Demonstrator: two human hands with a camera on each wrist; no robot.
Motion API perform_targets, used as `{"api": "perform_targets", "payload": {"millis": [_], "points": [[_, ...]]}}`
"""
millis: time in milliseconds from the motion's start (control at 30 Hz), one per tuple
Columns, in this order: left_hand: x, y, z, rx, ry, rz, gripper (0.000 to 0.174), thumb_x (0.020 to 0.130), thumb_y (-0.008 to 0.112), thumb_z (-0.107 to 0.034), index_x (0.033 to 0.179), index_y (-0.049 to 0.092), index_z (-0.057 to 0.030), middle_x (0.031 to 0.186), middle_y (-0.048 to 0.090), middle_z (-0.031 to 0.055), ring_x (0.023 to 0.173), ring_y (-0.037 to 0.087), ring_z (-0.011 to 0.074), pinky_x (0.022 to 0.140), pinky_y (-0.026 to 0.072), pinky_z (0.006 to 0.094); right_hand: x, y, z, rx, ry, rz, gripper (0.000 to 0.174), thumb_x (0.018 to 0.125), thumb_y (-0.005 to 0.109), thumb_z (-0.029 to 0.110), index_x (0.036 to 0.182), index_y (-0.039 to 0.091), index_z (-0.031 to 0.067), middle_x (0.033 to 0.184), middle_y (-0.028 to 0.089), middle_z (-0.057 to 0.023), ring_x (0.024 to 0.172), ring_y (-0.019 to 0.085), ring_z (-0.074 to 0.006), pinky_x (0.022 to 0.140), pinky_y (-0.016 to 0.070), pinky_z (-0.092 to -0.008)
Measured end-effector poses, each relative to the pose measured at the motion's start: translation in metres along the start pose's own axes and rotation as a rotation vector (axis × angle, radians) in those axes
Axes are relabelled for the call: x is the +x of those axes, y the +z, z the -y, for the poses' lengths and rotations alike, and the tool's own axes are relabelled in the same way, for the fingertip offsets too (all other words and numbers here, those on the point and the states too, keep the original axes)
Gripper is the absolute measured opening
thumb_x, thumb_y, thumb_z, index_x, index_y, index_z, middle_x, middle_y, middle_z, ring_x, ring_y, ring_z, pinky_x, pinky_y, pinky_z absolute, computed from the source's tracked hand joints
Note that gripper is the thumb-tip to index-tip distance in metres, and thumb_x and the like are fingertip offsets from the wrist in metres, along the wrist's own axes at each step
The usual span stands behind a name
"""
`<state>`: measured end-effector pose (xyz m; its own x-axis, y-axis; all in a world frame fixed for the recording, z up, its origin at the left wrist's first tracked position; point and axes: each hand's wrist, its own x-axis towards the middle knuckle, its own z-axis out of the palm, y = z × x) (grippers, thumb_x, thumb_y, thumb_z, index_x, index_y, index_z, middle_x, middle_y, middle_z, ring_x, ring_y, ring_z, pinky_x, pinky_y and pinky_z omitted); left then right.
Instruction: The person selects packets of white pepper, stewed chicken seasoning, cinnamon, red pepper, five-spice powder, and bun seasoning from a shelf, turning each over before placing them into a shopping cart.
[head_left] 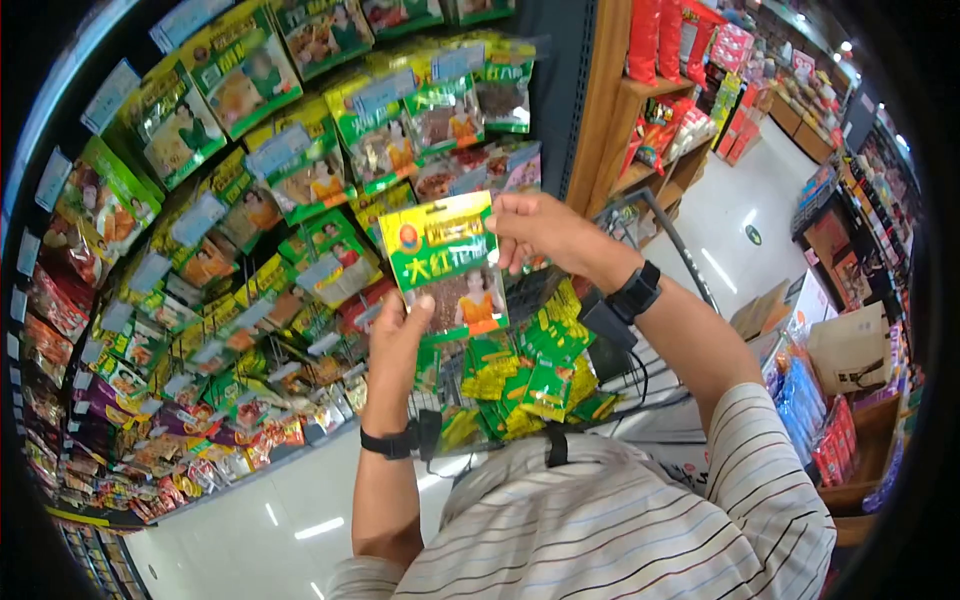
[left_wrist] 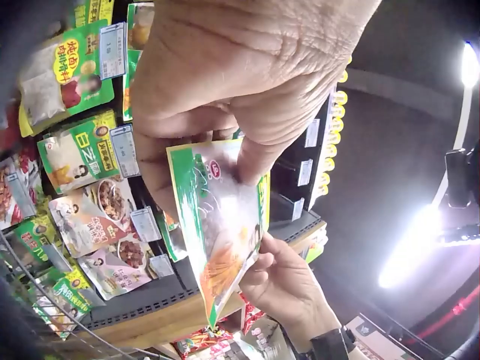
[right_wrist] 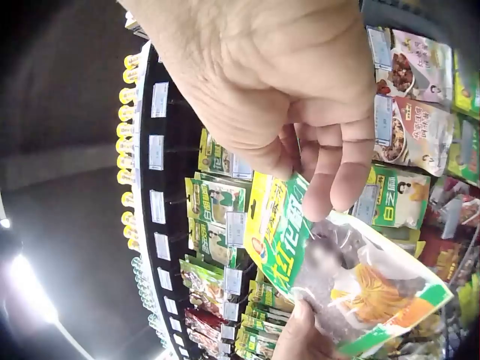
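A green and yellow packet of Sichuan peppercorns (head_left: 463, 262), with a hang hole and a clear window on dark contents, is held up before the shelf. My left hand (head_left: 395, 345) grips its lower left side, thumb on the front. At the upper right edge, my right hand (head_left: 545, 232) pinches it between thumb and fingers. The left wrist view shows the packet's back (left_wrist: 217, 217) under the left thumb, with the right hand (left_wrist: 289, 292) at the other edge. Its printed front (right_wrist: 352, 262) faces the right wrist view, the left thumb (right_wrist: 298, 326) pressing low on it.
Hanging spice packets (head_left: 375, 135) with price tags (head_left: 385, 92) fill the rack ahead and to the left. Below my hands, a wire cart (head_left: 625, 395) holds several green and yellow packets (head_left: 545, 380). A wooden shelf (head_left: 600, 110) and cardboard box (head_left: 850, 348) stand to the right.
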<state>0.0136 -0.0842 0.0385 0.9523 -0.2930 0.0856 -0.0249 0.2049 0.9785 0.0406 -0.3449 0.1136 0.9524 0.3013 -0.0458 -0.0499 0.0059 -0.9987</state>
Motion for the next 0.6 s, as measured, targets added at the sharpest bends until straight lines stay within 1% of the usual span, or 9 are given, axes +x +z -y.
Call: {"api": "perform_targets", "payload": {"millis": [67,100,200,300,433,533,600], "points": [[0.006,0.007,0.0,0.045,0.025,-0.004,0.04,0.096,0.064,-0.024,0.129,0.055,-0.0035,0.118,0.062,0.0021,0.105,0.054,0.0104,0.095,0.0419,0.0286,0.002,-0.004,0.007,-0.053,0.022,-0.001,0.017,0.099,0.056,0.025,0.096,0.058,0.0084,0.074,0.067,-0.0039,0.062,0.065,-0.0108,0.057,0.0508,-0.023],[0.006,0.011,-0.005,0.054,-0.008,-0.004,0.043,0.096,0.063,-0.023,0.132,0.053,-0.0031,0.121,0.061,0.0024,0.106,0.055,0.0106,0.096,0.0418,0.0293,0.003,-0.005,0.01,-0.048,0.025,0.004,0.017,0.099,0.056,0.026,0.097,0.058,0.0092,0.071,0.065,-0.0023,0.062,0.065,-0.0105,0.057,0.0497,-0.0227],[0.016,0.016,-0.004,0.017,-0.009,0.021,0.041,0.096,0.063,-0.022,0.131,0.054,-0.0033,0.119,0.062,0.002,0.106,0.055,0.0109,0.096,0.0421,0.0295,0.011,-0.014,0.004,0.032,0.022,0.004,0.018,0.099,0.057,0.024,0.097,0.057,0.0067,0.07,0.064,-0.0039,0.061,0.065,-0.0112,0.056,0.0507,-0.0242],[0.025,0.019,-0.008,0.016,-0.013,0.019,0.039,0.096,0.064,-0.021,0.129,0.055,-0.0025,0.118,0.063,0.0031,0.105,0.057,0.0113,0.095,0.044,0.0296,0.016,-0.025,0.002,0.042,0.021,0.003,0.019,0.098,0.058,0.022,0.1,0.057,0.0027,0.074,0.063,-0.0049,0.061,0.066,-0.0141,0.053,0.0546,-0.0281],[0.034,0.018,-0.002,0.024,-0.02,0.026,0.036,0.096,0.063,-0.019,0.127,0.056,-0.0024,0.116,0.065,0.0035,0.102,0.06,0.0109,0.091,0.0466,0.029,0.02,-0.033,-0.002,0.058,0.004,0.008,0.018,0.098,0.058,0.022,0.097,0.056,0.0038,0.071,0.064,-0.0069,0.06,0.066,-0.0158,0.053,0.0545,-0.029],[0.034,0.021,-0.005,0.032,-0.022,0.042,0.036,0.097,0.061,-0.02,0.127,0.055,-0.0018,0.118,0.063,0.003,0.104,0.057,0.0106,0.094,0.0438,0.0283,0.021,-0.034,-0.003,0.038,0.022,-0.009,0.018,0.097,0.058,0.022,0.099,0.056,0.004,0.072,0.064,-0.007,0.06,0.066,-0.0156,0.053,0.0544,-0.0286],[0.035,0.025,-0.007,0.034,-0.007,0.015,0.036,0.097,0.061,-0.02,0.128,0.055,-0.002,0.117,0.063,0.0027,0.104,0.057,0.0106,0.094,0.0439,0.0283,0.024,-0.036,-0.001,0.057,0.051,-0.009,0.018,0.097,0.058,0.023,0.1,0.057,0.0052,0.079,0.066,-0.0058,0.061,0.065,-0.013,0.055,0.0537,-0.0266]]}}
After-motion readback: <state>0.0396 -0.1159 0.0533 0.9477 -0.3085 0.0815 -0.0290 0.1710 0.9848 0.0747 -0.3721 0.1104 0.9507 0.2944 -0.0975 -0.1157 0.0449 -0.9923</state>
